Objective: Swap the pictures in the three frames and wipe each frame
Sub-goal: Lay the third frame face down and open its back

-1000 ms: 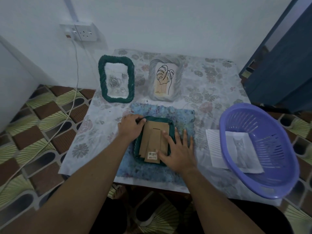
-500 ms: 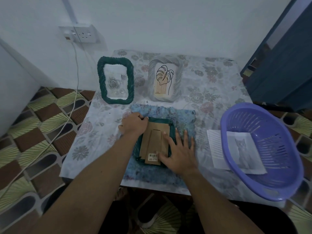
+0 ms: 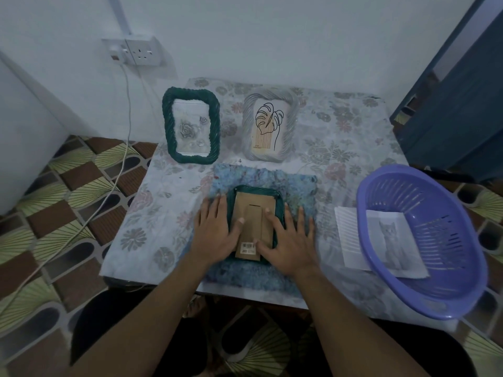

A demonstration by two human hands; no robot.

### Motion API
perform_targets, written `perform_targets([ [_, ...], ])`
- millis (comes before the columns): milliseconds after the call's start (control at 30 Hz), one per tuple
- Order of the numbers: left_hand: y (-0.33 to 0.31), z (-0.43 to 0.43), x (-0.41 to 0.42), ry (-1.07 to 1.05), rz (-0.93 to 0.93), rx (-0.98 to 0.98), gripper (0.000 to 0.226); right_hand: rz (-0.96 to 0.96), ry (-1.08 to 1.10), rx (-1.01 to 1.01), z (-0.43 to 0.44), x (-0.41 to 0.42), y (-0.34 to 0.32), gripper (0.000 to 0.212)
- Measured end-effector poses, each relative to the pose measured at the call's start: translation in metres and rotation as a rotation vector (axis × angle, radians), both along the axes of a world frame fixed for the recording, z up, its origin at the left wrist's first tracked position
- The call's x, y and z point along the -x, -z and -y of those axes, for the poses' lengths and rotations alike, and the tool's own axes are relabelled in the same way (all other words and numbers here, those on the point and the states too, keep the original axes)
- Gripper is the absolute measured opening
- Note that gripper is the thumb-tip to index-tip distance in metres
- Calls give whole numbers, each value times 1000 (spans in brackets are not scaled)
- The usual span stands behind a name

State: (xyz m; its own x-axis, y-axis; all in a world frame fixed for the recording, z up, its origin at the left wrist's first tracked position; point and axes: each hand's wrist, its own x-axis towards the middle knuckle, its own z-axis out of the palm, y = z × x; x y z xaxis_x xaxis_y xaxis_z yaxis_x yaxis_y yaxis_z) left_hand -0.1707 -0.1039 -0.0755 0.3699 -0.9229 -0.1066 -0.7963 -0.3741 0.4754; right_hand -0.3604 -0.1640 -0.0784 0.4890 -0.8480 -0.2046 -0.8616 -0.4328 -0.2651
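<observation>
1. The dark green frame (image 3: 273, 195) lies face down on a fluffy blue cloth (image 3: 299, 186) at the near middle of the table (image 3: 340, 148), with its brown cardboard backing (image 3: 251, 213) turned up.
2. The left hand (image 3: 215, 232) lies flat along the frame's left edge, fingers straight and thumb on the backing. It grasps nothing.
3. The right hand (image 3: 288, 240) is just as flat. Its thumb and first finger press the backing and the other fingers spread over the cloth.
4. I take this to be seating the backing. It would go best with even pressure from both thumbs and the frame kept square on the cloth, so the glass below is not scuffed or cracked.
5. A second green frame (image 3: 190, 126) and a grey frame (image 3: 269, 126) holding a leaf drawing stand farther back, side by side and apart.
6. To the right, a purple basket (image 3: 361, 210) overhangs the table edge. A cat picture (image 3: 392, 240) lies in it, and a lined sheet (image 3: 348, 235) lies partly beneath it.
7. The table wears a flowered covering. Behind it are a white wall, a socket (image 3: 138, 51) with a cable (image 3: 119, 164) trailing over the patterned floor tiles, and a blue door (image 3: 462, 104) at the right.
</observation>
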Motion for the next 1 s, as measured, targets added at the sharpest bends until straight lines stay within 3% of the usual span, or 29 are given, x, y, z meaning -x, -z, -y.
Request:
perform_targets([
  [167,10,-11,-3,110,130,-92,101,-4,5,1,0,-1,0,82],
  [300,12,-11,-2,115,188,-106,100,46,18,-17,0,0,-1,83],
  [500,12,-12,-2,115,168,-95,94,207,136,-93,3,2,-6,107],
  [633,12,-13,-2,113,177,-82,91,334,294,-134,9,-6,-13,91],
  [833,13,-13,-2,118,188,-76,91,294,579,-117,36,-33,-27,41],
  [1000,11,-13,-3,118,185,-73,89,345,807,-195,51,-50,-29,32],
])
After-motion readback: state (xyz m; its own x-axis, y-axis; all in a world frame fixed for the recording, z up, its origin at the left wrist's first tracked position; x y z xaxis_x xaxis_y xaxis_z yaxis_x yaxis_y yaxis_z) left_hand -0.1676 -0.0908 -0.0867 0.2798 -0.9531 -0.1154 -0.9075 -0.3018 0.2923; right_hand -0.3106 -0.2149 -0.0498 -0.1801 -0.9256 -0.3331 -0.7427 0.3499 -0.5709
